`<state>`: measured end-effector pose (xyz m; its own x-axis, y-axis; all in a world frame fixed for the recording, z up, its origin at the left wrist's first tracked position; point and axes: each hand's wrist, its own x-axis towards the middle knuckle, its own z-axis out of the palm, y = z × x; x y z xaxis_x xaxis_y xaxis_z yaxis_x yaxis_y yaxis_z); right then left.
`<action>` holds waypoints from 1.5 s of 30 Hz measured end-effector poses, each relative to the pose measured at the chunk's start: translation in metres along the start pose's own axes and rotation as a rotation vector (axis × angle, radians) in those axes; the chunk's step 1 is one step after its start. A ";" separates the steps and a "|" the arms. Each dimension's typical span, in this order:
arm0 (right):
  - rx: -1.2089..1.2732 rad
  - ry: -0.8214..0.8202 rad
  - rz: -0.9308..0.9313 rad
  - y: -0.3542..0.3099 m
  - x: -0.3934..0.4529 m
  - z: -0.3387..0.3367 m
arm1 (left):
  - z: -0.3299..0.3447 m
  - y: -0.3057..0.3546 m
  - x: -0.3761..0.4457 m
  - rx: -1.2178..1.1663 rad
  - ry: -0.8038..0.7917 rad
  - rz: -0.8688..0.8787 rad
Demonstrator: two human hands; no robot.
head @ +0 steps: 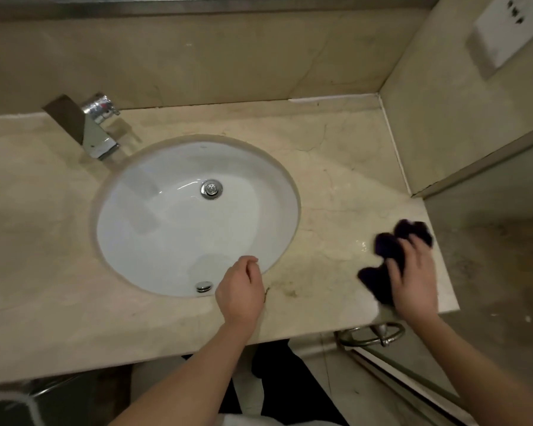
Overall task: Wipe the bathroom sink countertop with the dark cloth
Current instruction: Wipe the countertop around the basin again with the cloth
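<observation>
Crumpled dark cloth (385, 250) lies at beige countertop's (330, 186) right end.

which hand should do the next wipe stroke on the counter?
Right. The right hand already presses the dark cloth on the countertop; the left hand is empty, resting by the sink.

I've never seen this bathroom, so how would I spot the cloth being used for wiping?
Find the round white sink in the beige countertop, then look to its right front corner. There the right hand presses on the dark cloth, the only dark purple, crumpled thing on the pale stone.
</observation>
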<state>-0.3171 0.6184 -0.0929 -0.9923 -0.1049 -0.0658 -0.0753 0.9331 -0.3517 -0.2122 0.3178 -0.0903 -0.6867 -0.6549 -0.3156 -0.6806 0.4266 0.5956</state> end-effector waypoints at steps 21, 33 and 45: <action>-0.014 -0.088 -0.318 -0.068 -0.008 0.039 | 0.011 0.009 0.009 0.109 0.020 -0.142; -0.014 0.075 -0.086 -0.104 0.092 0.049 | 0.011 0.012 0.002 0.135 0.025 -0.063; -0.066 0.093 -0.091 -0.058 0.147 0.035 | 0.072 0.123 0.042 -0.059 -0.022 0.026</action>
<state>-0.4554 0.5363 -0.1152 -0.9857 -0.1603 0.0511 -0.1682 0.9422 -0.2899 -0.3433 0.3874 -0.0830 -0.7098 -0.6300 -0.3149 -0.6467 0.4057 0.6459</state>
